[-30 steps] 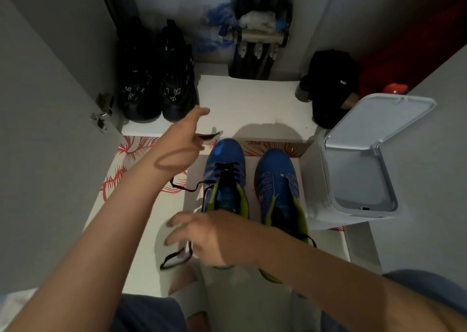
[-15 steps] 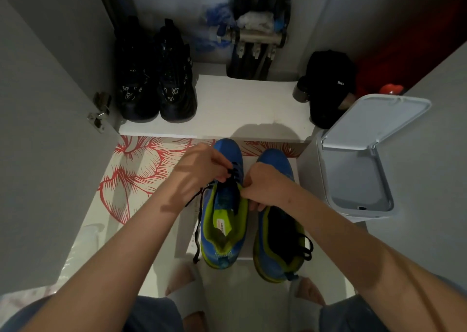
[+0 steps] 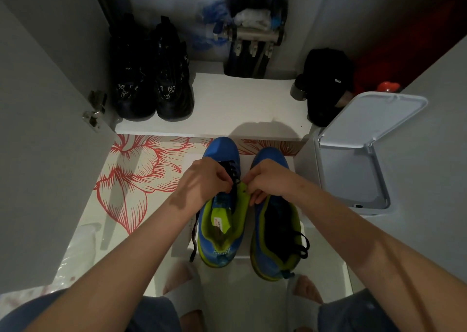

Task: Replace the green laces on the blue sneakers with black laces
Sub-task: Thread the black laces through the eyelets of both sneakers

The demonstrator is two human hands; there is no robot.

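Fingers of the left hand [image 3: 204, 180] curl and pinch the black lace [image 3: 194, 230] at the upper eyelets of the left blue sneaker [image 3: 222, 149], the right hand [image 3: 267, 180] pinches that shoe's green collar edge, the right blue sneaker [image 3: 271, 156] stands just beside, and an open white bin [image 3: 379, 114] is near on the right.
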